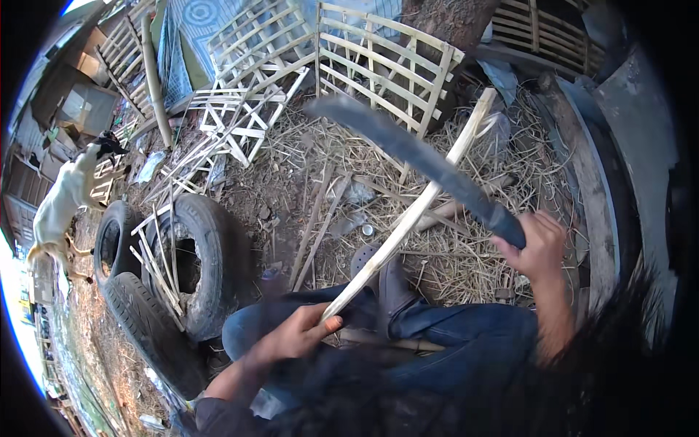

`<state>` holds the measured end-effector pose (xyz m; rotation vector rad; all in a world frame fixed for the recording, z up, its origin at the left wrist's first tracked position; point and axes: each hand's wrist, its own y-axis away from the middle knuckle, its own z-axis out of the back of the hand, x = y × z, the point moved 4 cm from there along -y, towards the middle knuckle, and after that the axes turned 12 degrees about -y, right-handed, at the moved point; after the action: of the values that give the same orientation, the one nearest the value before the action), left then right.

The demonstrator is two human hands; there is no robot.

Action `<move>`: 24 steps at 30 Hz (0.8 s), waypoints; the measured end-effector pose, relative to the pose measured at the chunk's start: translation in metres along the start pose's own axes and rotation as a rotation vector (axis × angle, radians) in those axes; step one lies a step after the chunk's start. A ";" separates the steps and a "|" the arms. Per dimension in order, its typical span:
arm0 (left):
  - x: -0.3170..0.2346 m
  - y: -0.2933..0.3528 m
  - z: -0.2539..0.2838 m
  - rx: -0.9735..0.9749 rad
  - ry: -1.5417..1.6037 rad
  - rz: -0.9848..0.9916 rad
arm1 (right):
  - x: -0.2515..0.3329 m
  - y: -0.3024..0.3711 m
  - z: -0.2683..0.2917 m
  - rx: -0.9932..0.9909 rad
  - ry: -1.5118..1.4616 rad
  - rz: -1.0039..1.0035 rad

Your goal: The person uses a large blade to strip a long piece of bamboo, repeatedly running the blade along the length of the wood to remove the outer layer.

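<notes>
The left hand point(309, 329) is closed, its fingers curled into a grip and its thumb point(332, 325) lying across, just beside them, tip toward the right. Behind those fingers the bare left forearm point(244, 368) slants down and leftward. Well apart from the left fingers, to their right and farther forward, the right hand point(537, 244) is clenched, its thumb pointing leftward below the curled fingers. The bare right forearm point(555, 313) drops almost straight back from its knuckles.
</notes>
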<state>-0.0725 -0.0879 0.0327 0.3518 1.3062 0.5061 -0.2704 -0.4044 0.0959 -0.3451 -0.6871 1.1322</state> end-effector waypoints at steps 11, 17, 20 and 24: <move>0.009 0.010 0.008 -0.039 -0.039 0.036 | -0.030 0.008 -0.015 0.010 0.052 -0.067; 0.022 0.007 0.002 -0.017 -0.185 -0.024 | -0.034 0.010 -0.007 0.040 -0.087 -0.153; 0.015 0.004 0.000 0.009 -0.206 0.020 | -0.035 0.017 -0.003 -0.012 -0.093 -0.162; 0.016 0.002 -0.005 0.012 -0.181 0.049 | -0.035 0.023 -0.004 0.000 -0.086 -0.130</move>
<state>-0.0743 -0.0780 0.0191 0.4308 1.1276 0.4960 -0.2928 -0.4263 0.0683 -0.2484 -0.7743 1.0277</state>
